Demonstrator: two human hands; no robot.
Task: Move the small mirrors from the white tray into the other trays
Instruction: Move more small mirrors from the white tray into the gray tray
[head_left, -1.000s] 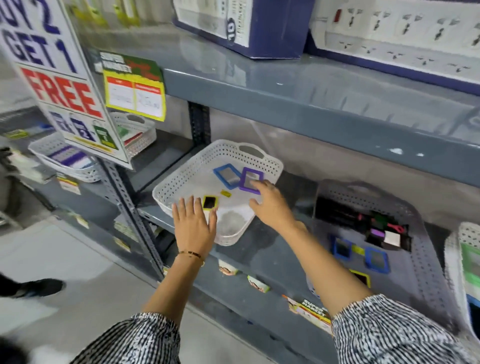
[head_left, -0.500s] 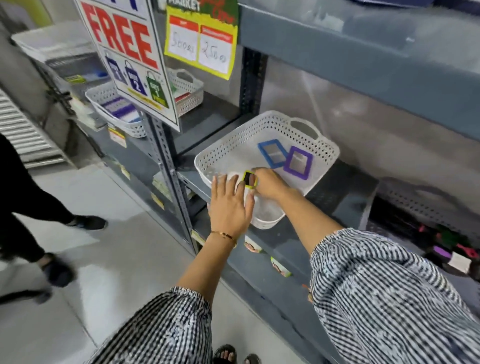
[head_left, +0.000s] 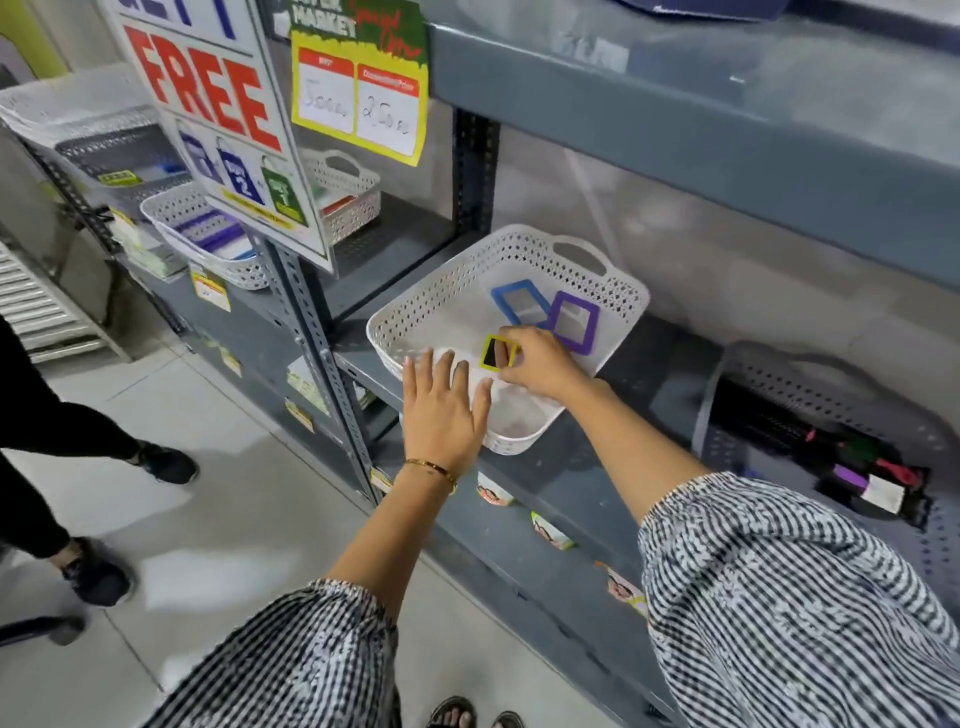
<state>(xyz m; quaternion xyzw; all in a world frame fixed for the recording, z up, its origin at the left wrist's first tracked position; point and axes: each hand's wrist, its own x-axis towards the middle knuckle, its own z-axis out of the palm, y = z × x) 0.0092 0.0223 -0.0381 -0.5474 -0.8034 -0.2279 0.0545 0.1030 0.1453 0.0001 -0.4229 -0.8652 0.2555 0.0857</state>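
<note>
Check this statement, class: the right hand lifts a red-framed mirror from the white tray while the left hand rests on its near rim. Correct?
Not quite. In the head view, the mirror in the right hand is yellow-framed, not red. The left hand does rest on the white tray rim.

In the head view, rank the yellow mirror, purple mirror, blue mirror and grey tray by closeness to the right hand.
1. Yellow mirror, pinched in the right hand.
2. Purple mirror, just beyond the knuckles.
3. Blue mirror, behind, slightly left.
4. Grey tray, far right on the shelf.
</note>
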